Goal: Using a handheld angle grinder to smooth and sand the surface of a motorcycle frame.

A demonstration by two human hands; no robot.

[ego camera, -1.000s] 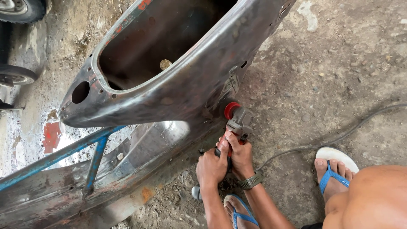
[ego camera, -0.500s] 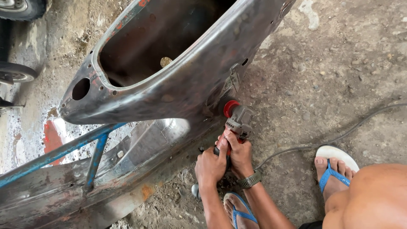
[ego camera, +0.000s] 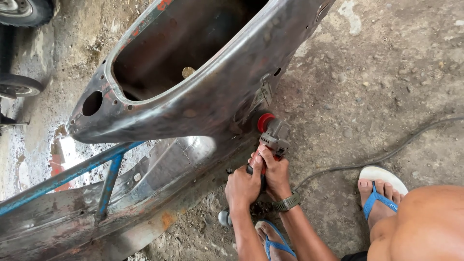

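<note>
A bare-metal scooter body shell [ego camera: 208, 96] lies tilted on the concrete, its open cavity facing up. Both my hands grip a grey and red angle grinder [ego camera: 273, 135] whose red disc end presses against the shell's lower side. My right hand [ego camera: 275, 171], with a watch on its wrist, wraps the grinder's body. My left hand [ego camera: 243, 186] holds the rear of the tool just below it. The grinder's dark cable [ego camera: 386, 152] trails off to the right across the floor.
A blue steel tube frame [ego camera: 72, 171] runs under the shell at the left. My feet in blue and white sandals [ego camera: 382, 186] rest on the rough concrete. Tyres [ego camera: 21, 9] show at the top left. A red patch [ego camera: 57, 162] marks the floor.
The view has shifted slightly; the shell sits a little lower in the frame. Both hands keep the same hold on the grinder at the same spot.
</note>
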